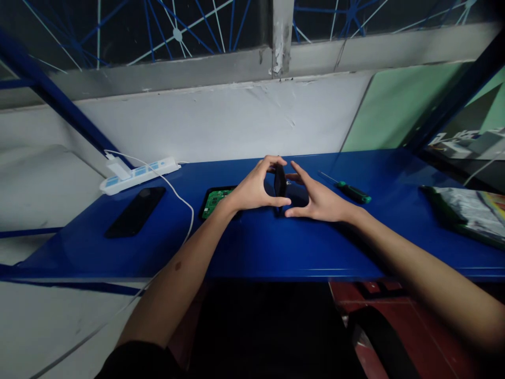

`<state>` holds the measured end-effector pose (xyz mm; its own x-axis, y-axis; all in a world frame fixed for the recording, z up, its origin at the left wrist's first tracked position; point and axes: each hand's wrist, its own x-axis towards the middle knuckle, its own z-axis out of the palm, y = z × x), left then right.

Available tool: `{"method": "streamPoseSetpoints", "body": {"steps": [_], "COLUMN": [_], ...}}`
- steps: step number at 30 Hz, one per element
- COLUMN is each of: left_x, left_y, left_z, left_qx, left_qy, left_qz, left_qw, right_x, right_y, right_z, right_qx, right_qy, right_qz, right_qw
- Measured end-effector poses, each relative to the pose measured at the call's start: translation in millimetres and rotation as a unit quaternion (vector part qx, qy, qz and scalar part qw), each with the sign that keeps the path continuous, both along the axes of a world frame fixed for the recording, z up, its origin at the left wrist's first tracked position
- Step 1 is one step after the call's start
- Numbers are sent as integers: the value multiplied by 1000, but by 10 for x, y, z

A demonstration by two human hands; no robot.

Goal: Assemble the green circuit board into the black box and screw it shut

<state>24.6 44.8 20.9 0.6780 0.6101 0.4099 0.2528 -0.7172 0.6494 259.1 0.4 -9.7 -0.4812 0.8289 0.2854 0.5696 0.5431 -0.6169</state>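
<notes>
My left hand (258, 184) grips a thin black flat part (280, 180), thumb below and fingers above, holding it on edge over the blue table (244, 247). Just right of it, my right hand (317, 197) has its thumb and fingers spread apart, the fingertips close to the part. A small shiny bit shows near those fingertips, too small to name. Partly behind my left hand and wrist lies a black casing with a green circuit board (214, 202) in it. To the right of my right hand rests a screwdriver (353, 192) with a green and black handle.
A black phone (136, 211) lies at the left, below a white power strip (142, 176) with a charger plugged in. Its white cable (179, 196) runs down across the table past my left arm. At the right edge is a silvery plastic packet (469, 213).
</notes>
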Motion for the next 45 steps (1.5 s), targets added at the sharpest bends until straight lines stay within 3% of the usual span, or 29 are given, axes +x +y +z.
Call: {"method": "streamPoseSetpoints", "body": {"steps": [15, 19, 33, 45], "left_x": [53, 52, -30, -53], "left_y": [31, 61, 149, 149], "left_z": [-57, -75, -83, -49], "left_qx": [-48, -67, -34, -15], "left_qy": [-63, -64, -6, 25], "left_qz": [-35, -39, 10, 72], "left_qw": [996, 995, 999, 997], "right_x": [-25, -22, -32, -37], "right_y": [39, 51, 85, 108], "right_z": [-69, -59, 2, -43], "right_qx": [-22, -8, 35, 54], "right_qy": [21, 24, -39, -83], "right_qz": [29, 2, -117, -157], "right_qw": [999, 1000, 992, 983]}}
